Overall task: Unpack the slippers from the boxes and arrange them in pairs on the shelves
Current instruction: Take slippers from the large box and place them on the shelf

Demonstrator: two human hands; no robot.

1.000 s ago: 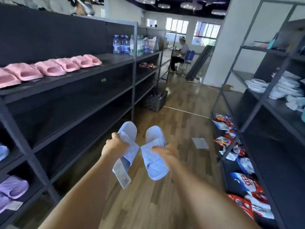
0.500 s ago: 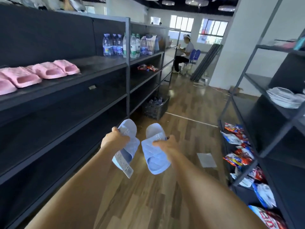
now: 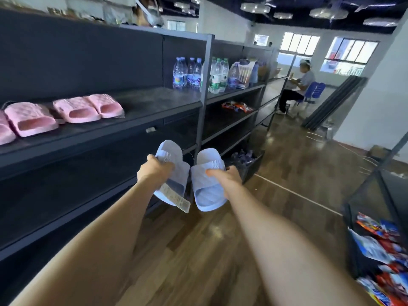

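Note:
I hold a pair of pale blue slippers out in front of me over the wooden floor. My left hand (image 3: 154, 172) grips the left blue slipper (image 3: 171, 157), from which a paper tag (image 3: 176, 198) hangs. My right hand (image 3: 226, 176) grips the right blue slipper (image 3: 206, 191), thumb on its strap. Both toes point away from me, towards the dark shelf unit (image 3: 141, 131) on my left. Pink slippers (image 3: 72, 110) stand in a row on that unit's upper shelf.
Water bottles (image 3: 199, 75) stand further along the upper shelf, snack packs (image 3: 237, 106) one level down. A dark crate (image 3: 247, 161) sits on the floor by the shelf post. A second rack with snack bags (image 3: 384, 246) is at right. A seated person (image 3: 297, 88) is far back.
I have moved forward along the aisle and the view has turned left towards the shelves. Both hands still hold the blue slippers, now slightly higher and nearer the shelf.

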